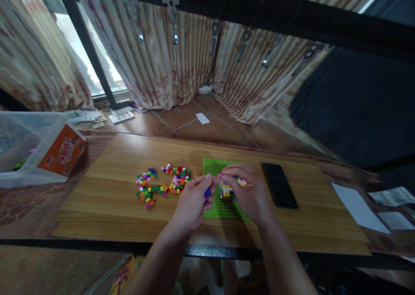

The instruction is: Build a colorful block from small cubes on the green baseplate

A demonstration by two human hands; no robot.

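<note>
A green baseplate (pixel 220 210) lies on the wooden table, and on it stands a small block structure (pixel 226 192) of yellow, white, pink and other bricks. My right hand (pixel 249 189) is closed over the structure from the right, with its fingers on the top bricks. At the structure's left side is my left hand (pixel 194 200), its thumb and forefinger pinched together by the pink part. Blue bricks (pixel 207 194) show between its curled fingers. What the left fingertips pinch is too small to make out. Loose coloured bricks (pixel 177 182) are spread in clusters to the left.
A black phone (pixel 279 185) lies right of the baseplate. White paper (pixel 359 207) is at the table's right end. A clear plastic bin (pixel 29 157) with an orange label stands at the left. Curtains (pixel 155 57) hang beyond the tiled floor, under a dark bar.
</note>
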